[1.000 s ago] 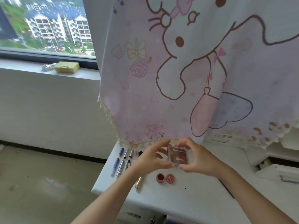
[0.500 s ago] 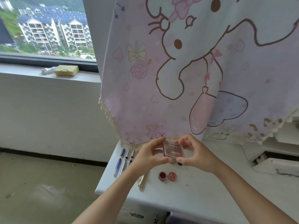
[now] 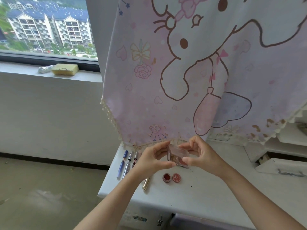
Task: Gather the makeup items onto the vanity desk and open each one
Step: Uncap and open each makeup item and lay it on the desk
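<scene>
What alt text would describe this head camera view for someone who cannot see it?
Two hands, left and right, hold a small compact with its clear lid lifted above a white desk. Pens and a tiny red pot with its lid beside it lie on the desk below a pink cartoon cloth.

The desk lies bare to the right of the two red pots and along its near edge. On the left, a row of pens fills the corner. The curtain hangs low over the back edge. Both hands crowd the middle.
</scene>
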Motion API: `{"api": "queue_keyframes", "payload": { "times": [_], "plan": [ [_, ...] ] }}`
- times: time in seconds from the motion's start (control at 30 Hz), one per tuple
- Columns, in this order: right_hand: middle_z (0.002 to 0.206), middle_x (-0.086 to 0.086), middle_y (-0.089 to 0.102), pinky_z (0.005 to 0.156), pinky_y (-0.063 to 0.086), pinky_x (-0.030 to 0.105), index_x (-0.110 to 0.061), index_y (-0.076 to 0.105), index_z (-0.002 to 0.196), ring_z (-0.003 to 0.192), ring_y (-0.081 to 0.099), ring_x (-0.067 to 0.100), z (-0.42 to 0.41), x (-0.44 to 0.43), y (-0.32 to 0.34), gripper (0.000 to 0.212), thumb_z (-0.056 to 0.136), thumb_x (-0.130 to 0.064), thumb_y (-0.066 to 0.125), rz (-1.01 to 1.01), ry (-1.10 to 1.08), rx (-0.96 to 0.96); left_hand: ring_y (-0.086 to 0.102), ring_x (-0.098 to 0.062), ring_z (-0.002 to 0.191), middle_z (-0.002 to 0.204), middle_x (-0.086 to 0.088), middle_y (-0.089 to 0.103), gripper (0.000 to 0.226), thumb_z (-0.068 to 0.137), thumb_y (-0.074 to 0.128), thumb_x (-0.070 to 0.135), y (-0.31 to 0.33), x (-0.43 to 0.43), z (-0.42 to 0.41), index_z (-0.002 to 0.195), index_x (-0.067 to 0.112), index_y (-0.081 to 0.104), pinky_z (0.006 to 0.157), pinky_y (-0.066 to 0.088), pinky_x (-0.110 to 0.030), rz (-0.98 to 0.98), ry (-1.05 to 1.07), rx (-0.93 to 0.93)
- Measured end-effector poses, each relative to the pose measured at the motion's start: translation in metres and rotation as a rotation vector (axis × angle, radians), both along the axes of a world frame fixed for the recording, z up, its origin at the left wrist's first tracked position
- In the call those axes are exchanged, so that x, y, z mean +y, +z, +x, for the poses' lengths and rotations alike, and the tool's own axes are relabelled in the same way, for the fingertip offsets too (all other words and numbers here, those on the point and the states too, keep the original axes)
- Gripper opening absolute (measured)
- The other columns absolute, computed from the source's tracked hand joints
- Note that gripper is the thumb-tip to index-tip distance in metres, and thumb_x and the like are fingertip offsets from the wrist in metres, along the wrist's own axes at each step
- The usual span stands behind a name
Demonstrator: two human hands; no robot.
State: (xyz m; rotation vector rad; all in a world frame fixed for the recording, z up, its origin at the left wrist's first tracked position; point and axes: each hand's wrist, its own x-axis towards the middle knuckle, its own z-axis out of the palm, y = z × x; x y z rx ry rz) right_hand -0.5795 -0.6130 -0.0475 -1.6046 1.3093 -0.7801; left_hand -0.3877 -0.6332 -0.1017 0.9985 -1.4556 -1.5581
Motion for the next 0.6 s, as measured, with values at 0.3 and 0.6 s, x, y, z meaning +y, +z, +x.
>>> {"api": "queue_keyframes", "payload": {
  "times": [0.3, 0.6],
  "plan": [
    [0.11, 0.0, 0.065, 0.097, 0.047, 0.039, -0.022, 0.033, 0.077, 0.112, 0.058, 0.016, 0.003, -0.001, -0.006, 0.047, 0.051, -0.034, 0.07, 0.083, 0.002, -0.098, 0.061, 0.002, 0.102, 0.115, -0.003, 0.061, 0.078, 0.064, 0.074, -0.012, -0.004, 0.002, 0.004, 0.132, 0.007, 0.042, 0.106, 0.04, -0.024, 0.007, -0.004, 0.008],
    [0.106, 0.0, 0.064, 0.078, 0.053, 0.018, -0.015, 0.041, 0.08, 0.095, 0.064, -0.001, -0.001, 0.004, -0.024, 0.029, 0.066, -0.014, 0.065, 0.189, -0.075, -0.206, 0.06, 0.016, 0.09, 0.106, 0.016, 0.059, 0.072, 0.07, 0.069, -0.013, -0.018, 0.011, 0.001, 0.132, 0.011, 0.04, 0.087, 0.047, -0.009, 0.084, -0.015, -0.009]
  ]
}}
